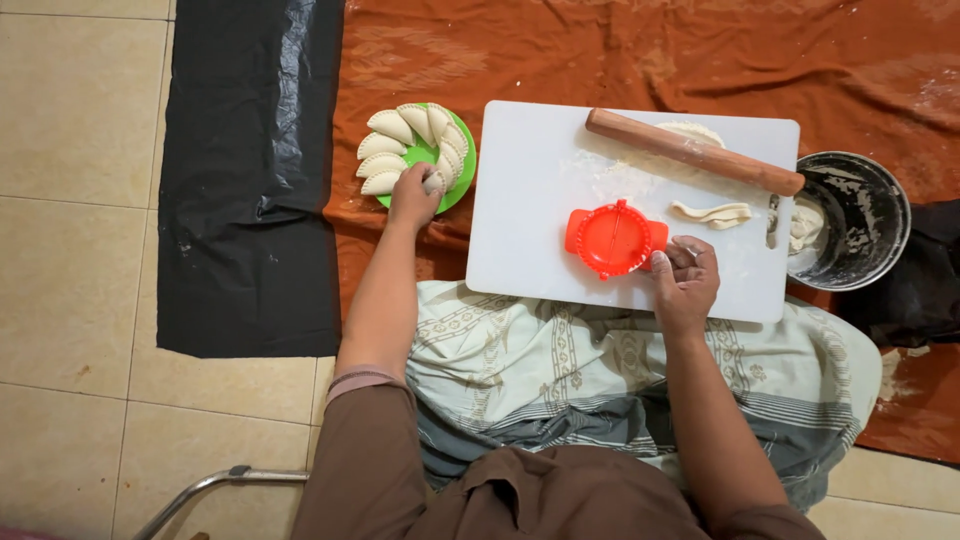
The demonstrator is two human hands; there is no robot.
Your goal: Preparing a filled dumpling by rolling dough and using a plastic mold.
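- Starting at the left edge, bare tiled floor (70, 250) gives wide open room, bounded by a black plastic sheet (250, 180) that runs from the top edge down to beside the person's knee.
- An orange cloth (620, 50) begins at the sheet's right edge and fills the top of the view.
- A green plate (462, 172) sits on the cloth just left of the board, nearly touching its corner, ringed with folded dumplings (383, 150).
- The left hand (414, 195) rests at the plate's near rim, fingers curled around one dumpling (432, 183) at the end of the ring.
- A white cutting board (540, 170) lies in front of the lap, its near edge overlapping the patterned cloth (520, 370) over the legs; its left half is bare.
- A red dumpling press (612, 238) lies open and flat near the board's near edge.
- The right hand (685, 275) is loosely curled, thumb touching the press's right handle, the fingers holding nothing I can make out.
- A wooden rolling pin (690, 152) lies slanted across the far right corner, over a flattened sheet of dough (695, 132), its end overhanging the board.
- A dough scrap (712, 213) lies between pin and right hand.
- A metal bowl (870, 200) sits just off the board's right edge.
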